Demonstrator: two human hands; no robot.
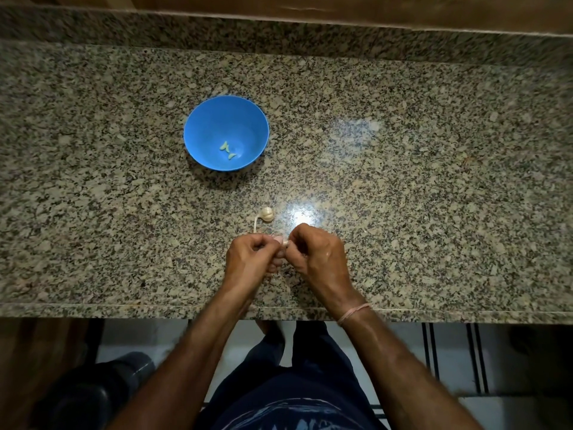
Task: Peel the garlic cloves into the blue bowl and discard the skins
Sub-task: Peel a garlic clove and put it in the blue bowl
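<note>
Together, the left hand [251,252] and right hand [313,252] pinched one garlic clove [285,242] between curled fingertips above the granite counter [403,181], just in front of the garlic bulb [266,215]. Small, light and firm, the clove likely needed holding at its ends while its brittle, papery skin was picked away. Peeled cloves [228,150] lay in the blue bowl [217,119] beyond.

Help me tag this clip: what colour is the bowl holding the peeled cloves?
The round bowl is plain bright blue, clearest in the head view.
</note>
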